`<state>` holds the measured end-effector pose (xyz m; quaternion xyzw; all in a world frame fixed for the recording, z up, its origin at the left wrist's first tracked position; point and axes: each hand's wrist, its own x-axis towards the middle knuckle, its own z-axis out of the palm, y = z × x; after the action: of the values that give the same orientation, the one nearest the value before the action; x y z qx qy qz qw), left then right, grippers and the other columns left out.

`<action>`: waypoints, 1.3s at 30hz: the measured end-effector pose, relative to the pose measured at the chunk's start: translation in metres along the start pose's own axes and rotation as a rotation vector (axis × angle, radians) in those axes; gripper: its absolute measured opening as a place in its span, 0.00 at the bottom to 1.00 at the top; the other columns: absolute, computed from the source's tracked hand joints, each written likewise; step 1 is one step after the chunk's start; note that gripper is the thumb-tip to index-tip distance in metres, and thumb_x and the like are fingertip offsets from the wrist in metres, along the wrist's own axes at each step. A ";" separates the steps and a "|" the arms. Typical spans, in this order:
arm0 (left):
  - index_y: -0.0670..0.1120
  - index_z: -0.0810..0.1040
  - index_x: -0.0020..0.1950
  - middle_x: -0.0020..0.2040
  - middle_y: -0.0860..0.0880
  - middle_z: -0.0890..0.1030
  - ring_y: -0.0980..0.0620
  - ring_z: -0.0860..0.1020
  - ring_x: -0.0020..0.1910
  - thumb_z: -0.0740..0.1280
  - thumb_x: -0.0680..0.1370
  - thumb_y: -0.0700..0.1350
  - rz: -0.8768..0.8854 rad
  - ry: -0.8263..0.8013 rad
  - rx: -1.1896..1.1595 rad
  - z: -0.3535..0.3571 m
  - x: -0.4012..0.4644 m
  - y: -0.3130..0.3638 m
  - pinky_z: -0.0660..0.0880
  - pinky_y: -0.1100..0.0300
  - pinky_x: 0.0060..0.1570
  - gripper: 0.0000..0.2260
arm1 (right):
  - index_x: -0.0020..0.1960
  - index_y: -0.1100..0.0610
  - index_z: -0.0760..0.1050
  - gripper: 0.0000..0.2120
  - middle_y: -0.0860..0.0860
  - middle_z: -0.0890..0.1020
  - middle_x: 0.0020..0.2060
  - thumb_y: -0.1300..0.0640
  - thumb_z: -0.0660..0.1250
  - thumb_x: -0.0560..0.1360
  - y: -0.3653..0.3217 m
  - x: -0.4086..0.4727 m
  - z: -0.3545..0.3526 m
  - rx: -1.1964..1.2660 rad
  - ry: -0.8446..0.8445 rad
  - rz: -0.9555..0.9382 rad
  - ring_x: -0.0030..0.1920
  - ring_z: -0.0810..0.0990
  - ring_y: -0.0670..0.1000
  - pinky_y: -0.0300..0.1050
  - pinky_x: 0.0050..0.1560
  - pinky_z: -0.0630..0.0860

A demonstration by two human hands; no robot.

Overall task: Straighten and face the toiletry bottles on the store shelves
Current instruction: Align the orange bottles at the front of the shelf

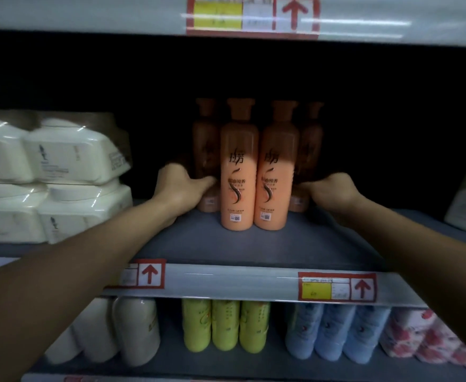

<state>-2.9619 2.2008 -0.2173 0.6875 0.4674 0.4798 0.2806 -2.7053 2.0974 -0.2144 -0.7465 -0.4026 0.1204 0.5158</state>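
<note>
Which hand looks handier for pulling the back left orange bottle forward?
The left hand, probably. It already rests against the back left orange bottle, while the right hand is on the far side, by the back right bottle.

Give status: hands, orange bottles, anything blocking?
Left hand grips back-left orange bottle; right hand grips back-right one. Two front bottles upright, labels forward, set back from shelf edge. Nothing blocking.
</note>
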 end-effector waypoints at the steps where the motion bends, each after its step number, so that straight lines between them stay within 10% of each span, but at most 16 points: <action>1: 0.49 0.72 0.30 0.28 0.53 0.74 0.59 0.69 0.26 0.79 0.73 0.52 0.033 0.023 0.001 -0.006 -0.002 -0.002 0.61 0.69 0.19 0.19 | 0.40 0.62 0.83 0.10 0.61 0.88 0.46 0.57 0.81 0.71 0.000 -0.008 -0.004 0.031 -0.001 -0.008 0.47 0.87 0.59 0.60 0.53 0.84; 9: 0.49 0.77 0.61 0.54 0.50 0.85 0.53 0.85 0.47 0.83 0.67 0.53 0.133 -0.026 -0.059 -0.047 -0.046 -0.007 0.84 0.47 0.51 0.26 | 0.59 0.55 0.79 0.21 0.53 0.87 0.50 0.51 0.81 0.70 0.010 -0.062 -0.036 0.131 -0.040 -0.164 0.49 0.88 0.54 0.59 0.47 0.86; 16: 0.49 0.77 0.61 0.52 0.52 0.84 0.54 0.85 0.47 0.83 0.69 0.50 0.155 -0.016 -0.088 -0.066 -0.086 0.003 0.84 0.49 0.51 0.25 | 0.59 0.54 0.80 0.20 0.52 0.87 0.50 0.52 0.81 0.71 0.006 -0.101 -0.046 0.144 -0.074 -0.249 0.50 0.88 0.53 0.58 0.48 0.86; 22: 0.51 0.76 0.61 0.51 0.54 0.83 0.63 0.83 0.43 0.82 0.70 0.49 0.202 -0.059 -0.091 -0.061 -0.105 0.019 0.74 0.74 0.36 0.24 | 0.60 0.55 0.79 0.20 0.52 0.87 0.51 0.54 0.80 0.72 -0.005 -0.119 -0.031 0.177 -0.101 -0.300 0.51 0.87 0.54 0.57 0.46 0.87; 39: 0.47 0.78 0.68 0.52 0.52 0.84 0.58 0.82 0.46 0.82 0.68 0.54 0.248 0.000 -0.093 -0.012 -0.106 0.028 0.83 0.58 0.48 0.31 | 0.63 0.55 0.71 0.26 0.47 0.81 0.49 0.56 0.81 0.71 -0.010 -0.119 -0.003 0.129 -0.018 -0.359 0.42 0.81 0.41 0.32 0.30 0.78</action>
<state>-2.9737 2.0916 -0.2312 0.7263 0.3559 0.5319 0.2508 -2.7855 2.0105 -0.2326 -0.6268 -0.5255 0.0587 0.5723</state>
